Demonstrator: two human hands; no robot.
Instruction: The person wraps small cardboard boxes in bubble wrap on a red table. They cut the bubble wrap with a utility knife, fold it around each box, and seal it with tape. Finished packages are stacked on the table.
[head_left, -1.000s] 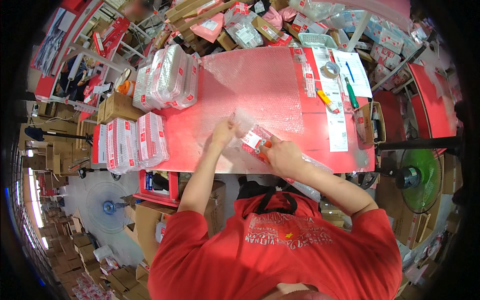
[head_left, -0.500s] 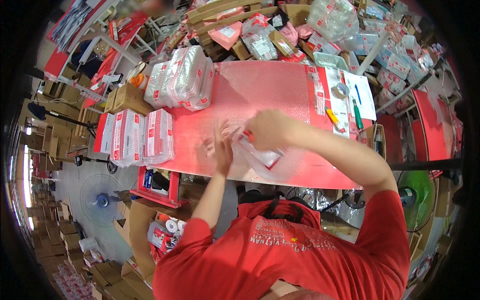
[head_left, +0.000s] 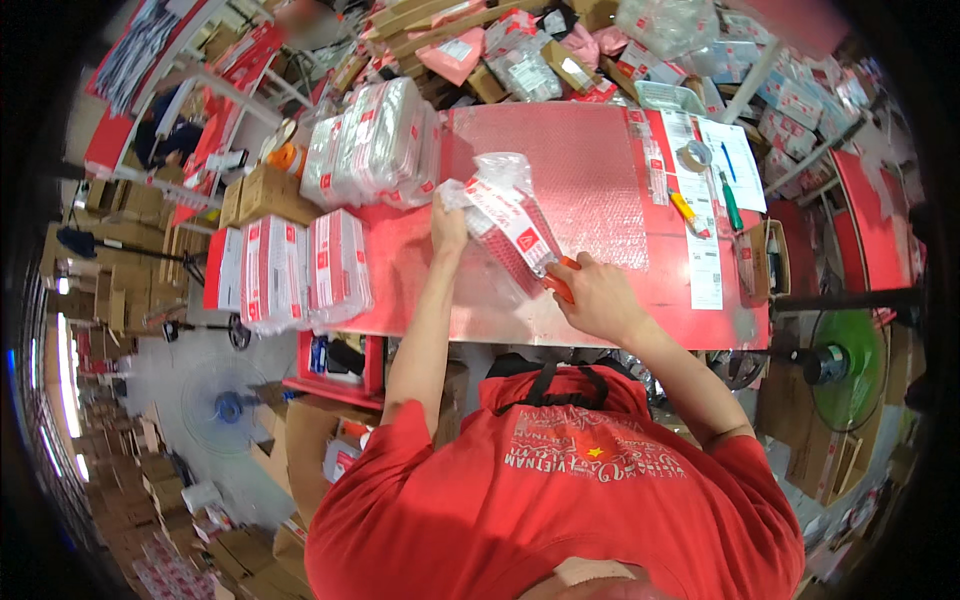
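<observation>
The person in the red shirt (head_left: 560,480) has a clear-wrapped package (head_left: 512,225) slanted over the red bench (head_left: 420,310), though I can't tell whether it's resting there or slightly lifted. The left hand (head_left: 449,228) has its fingers closed on the package's left edge; the right hand (head_left: 600,300) curls its fingers around an orange-handled tool (head_left: 560,280) at the package's near end. A sheet of bubble wrap (head_left: 595,190) lies beyond, with two wrapped bundles (head_left: 305,268) off to the left and a tape roll (head_left: 694,155) on papers to the right.
</observation>
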